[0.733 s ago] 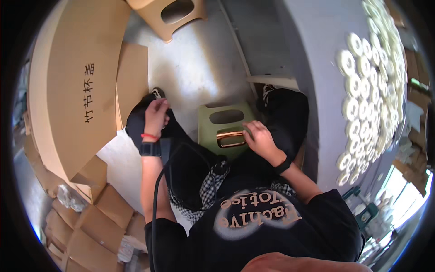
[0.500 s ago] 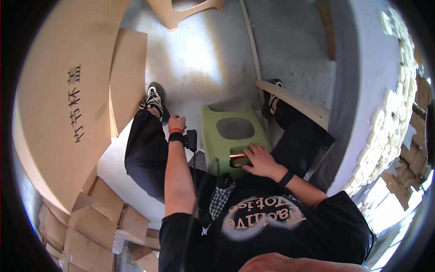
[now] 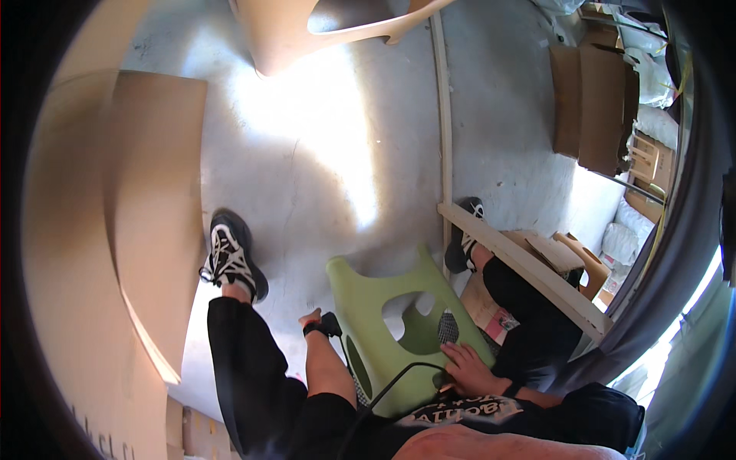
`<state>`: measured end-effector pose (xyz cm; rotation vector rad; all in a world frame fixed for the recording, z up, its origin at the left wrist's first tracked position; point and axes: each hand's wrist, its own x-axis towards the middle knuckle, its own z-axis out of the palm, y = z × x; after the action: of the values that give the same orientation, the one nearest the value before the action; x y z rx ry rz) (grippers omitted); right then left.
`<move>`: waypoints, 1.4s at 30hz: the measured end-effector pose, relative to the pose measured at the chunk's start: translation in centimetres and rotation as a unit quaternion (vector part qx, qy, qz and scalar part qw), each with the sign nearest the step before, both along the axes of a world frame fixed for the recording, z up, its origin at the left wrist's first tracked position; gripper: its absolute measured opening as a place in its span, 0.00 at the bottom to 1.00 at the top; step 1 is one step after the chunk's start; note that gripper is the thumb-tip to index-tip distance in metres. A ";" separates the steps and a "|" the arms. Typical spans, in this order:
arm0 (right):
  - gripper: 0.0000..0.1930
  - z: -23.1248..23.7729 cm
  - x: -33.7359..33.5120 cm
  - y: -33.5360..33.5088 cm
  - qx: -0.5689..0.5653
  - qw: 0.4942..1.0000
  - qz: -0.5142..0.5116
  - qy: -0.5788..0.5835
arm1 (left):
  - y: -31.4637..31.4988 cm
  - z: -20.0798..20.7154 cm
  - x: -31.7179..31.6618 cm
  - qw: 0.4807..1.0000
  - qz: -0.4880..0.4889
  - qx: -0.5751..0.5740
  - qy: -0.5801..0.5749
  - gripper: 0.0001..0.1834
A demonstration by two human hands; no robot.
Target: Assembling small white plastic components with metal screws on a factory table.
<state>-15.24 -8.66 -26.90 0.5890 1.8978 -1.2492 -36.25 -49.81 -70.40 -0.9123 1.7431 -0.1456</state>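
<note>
A light green plastic stool (image 3: 368,307) with large cut-outs stands tilted between my legs, its feet pointing away from me. My right hand (image 3: 474,372) lies on the stool's near right side, fingers stretched out over the plastic. Close to its thumb is a small dark slot with a bit of orange showing, too small to make out. My left hand (image 3: 310,317) hangs low, left of the stool and apart from it. A black device (image 3: 330,324) strapped at the left wrist is beside it, and the fingers are mostly hidden. Checkered cloth (image 3: 448,328) shows through a cut-out.
Large cardboard boxes (image 3: 153,215) stand along the left. A tan plastic stool (image 3: 287,38) is at the far side. A pale wooden bar (image 3: 529,264) crosses above my right leg. Farther right are a brown carton (image 3: 594,107), plastic bags (image 3: 632,230) and a dark curtain (image 3: 590,360).
The view has shifted toward the floor ahead. The green stool has tilted, with its feet now pointing away. My left hand is lower, its fingers harder to see; my right hand stays on the stool.
</note>
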 end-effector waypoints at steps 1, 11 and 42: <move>0.22 -0.6 1.5 -0.6 0.005 0.999 0.015 -0.047 | 3.6 -1.8 5.1 0.998 0.005 0.015 -0.067 0.51; 0.10 -1.2 2.3 -1.8 -0.017 0.999 0.003 -0.040 | 3.8 -5.4 7.3 0.889 -0.269 0.289 -0.232 0.17; 0.14 -4.1 3.3 -5.6 0.060 0.997 -0.037 0.019 | 40.2 24.1 -4.9 0.801 -0.006 0.599 -0.004 0.18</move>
<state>-11.91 -14.25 -30.95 0.7088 2.0099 -1.2055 -41.11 -9.60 -46.29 0.0582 1.4104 0.8701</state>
